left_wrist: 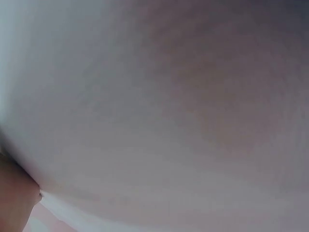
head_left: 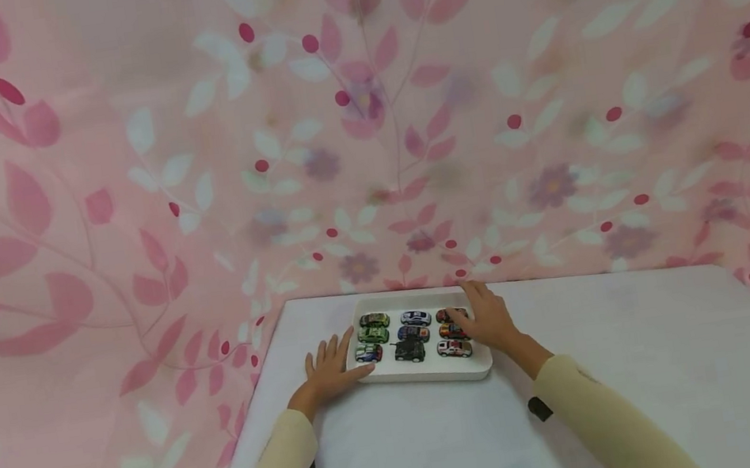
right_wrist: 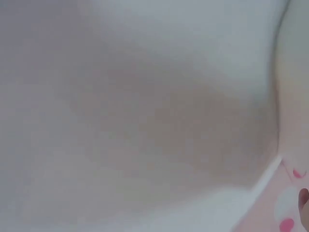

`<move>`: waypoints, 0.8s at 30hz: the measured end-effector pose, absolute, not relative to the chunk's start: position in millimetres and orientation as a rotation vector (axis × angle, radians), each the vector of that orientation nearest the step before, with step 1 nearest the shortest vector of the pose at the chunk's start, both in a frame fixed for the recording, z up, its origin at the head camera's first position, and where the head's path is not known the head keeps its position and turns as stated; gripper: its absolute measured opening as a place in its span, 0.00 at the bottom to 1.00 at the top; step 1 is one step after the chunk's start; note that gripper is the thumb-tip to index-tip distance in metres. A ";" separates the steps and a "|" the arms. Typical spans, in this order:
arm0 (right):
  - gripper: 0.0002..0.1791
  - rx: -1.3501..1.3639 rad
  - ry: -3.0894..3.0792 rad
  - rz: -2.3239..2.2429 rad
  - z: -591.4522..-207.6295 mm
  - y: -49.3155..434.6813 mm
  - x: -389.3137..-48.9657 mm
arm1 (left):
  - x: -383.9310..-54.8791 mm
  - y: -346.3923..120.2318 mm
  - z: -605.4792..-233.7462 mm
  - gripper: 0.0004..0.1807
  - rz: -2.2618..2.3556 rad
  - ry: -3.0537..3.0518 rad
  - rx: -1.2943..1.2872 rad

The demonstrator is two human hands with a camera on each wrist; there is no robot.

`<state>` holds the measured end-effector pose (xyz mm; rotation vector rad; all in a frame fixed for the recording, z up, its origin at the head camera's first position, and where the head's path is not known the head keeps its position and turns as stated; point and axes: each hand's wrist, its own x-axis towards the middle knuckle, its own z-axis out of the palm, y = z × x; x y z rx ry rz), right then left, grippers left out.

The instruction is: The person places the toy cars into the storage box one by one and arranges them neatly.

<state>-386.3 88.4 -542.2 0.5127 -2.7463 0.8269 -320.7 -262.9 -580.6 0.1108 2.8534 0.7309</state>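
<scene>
A white tray (head_left: 424, 377) lies on the table and holds several toy cars in three columns. Among them are a green car (head_left: 373, 335), a white-and-blue car (head_left: 416, 318), a white-and-red car (head_left: 454, 348) and a black toy vehicle (head_left: 409, 351) like a tank. My left hand (head_left: 331, 371) rests at the tray's left edge, fingers spread, thumb on the near left corner. Over the right edge reaches my right hand (head_left: 491, 319), fingers extended forward, the thumb over the right column and partly hiding its cars. Both wrist views are blurred and show mostly white cloth.
White cloth (head_left: 623, 359) covers the table, which extends well to the right of the tray. Pink floral fabric (head_left: 405, 142) hangs behind the table and along its left side. A small black piece (head_left: 539, 408) shows beneath the right wrist.
</scene>
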 end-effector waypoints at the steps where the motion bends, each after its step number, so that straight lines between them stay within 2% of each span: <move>1: 0.40 0.523 -2.741 0.800 -542.1 92.2 -383.4 | -319.6 -264.5 -580.9 0.58 0.737 2.846 0.103; 10: 0.43 0.447 -2.722 0.588 -529.8 172.1 -375.7 | -326.5 -287.3 -591.7 0.57 0.737 2.851 0.115; 17: 0.47 0.363 -2.791 0.439 -532.1 245.3 -357.1 | -316.2 -302.2 -595.8 0.56 0.746 2.824 0.115; 24: 0.52 0.281 -2.873 0.388 -547.7 290.0 -330.7 | -311.3 -314.7 -577.6 0.42 0.808 2.782 0.148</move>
